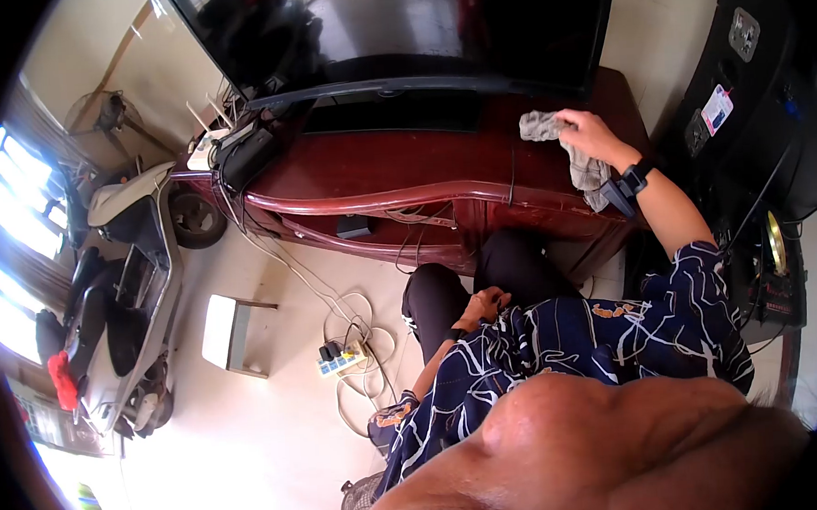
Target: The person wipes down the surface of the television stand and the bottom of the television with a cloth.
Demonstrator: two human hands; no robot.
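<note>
A crumpled grey-beige cloth (588, 164) lies on the right part of the dark red wooden cabinet (376, 169), its lower end hanging at the front edge. My right hand (591, 137) is closed on the cloth from above, with a black band on the wrist. Down at my lap, my left hand (485, 306) rests by my knee with its fingers curled; whether anything is in them is hidden. Behind the cloth stands a large black television (397, 34) on the cabinet top.
White router (204, 153) and cables are at the cabinet's left end. A power strip (342, 358) with looped cords and a small white stool (225, 334) stand on the floor. Farther left is a scooter (133, 288); a black speaker (741, 81) is at right.
</note>
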